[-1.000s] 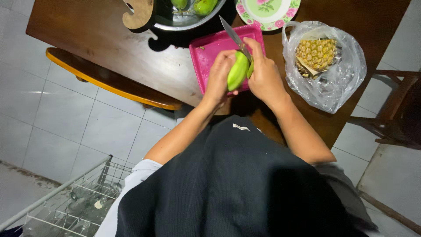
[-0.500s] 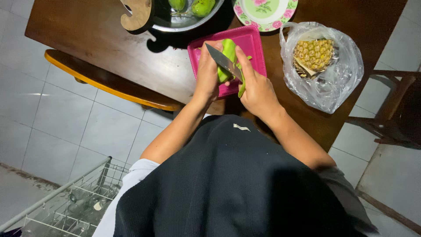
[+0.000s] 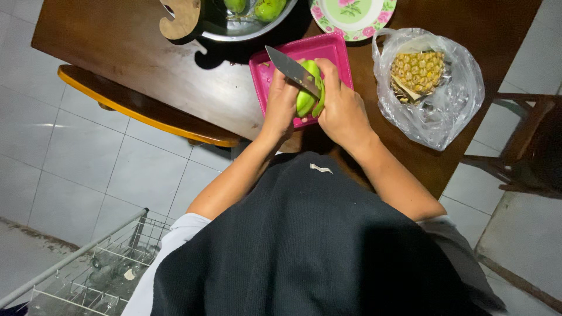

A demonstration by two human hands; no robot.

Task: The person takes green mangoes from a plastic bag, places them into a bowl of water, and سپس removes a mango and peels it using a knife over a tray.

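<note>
My left hand (image 3: 280, 105) grips a green mango (image 3: 306, 100) over the pink tray (image 3: 336, 51) on the dark wooden table (image 3: 146, 64). My right hand (image 3: 342, 108) holds a knife (image 3: 291, 69); its blade lies across the top of the mango and points up and to the left. A strip of green peel (image 3: 319, 104) hangs from the fruit next to my right thumb. Both hands are close together, touching the mango.
A metal bowl (image 3: 234, 28) with green mangoes (image 3: 272, 8) stands behind the tray. A flowered plate (image 3: 352, 13) is at the back. A pineapple (image 3: 418, 73) sits in a clear plastic bag (image 3: 451, 99) on the right. A wooden bench (image 3: 146, 108) is left, a wire rack (image 3: 93, 269) below.
The knife first pointed away over the tray, then turned across the mango. The mango was turned in my left hand and a strip of peel has come loose.
</note>
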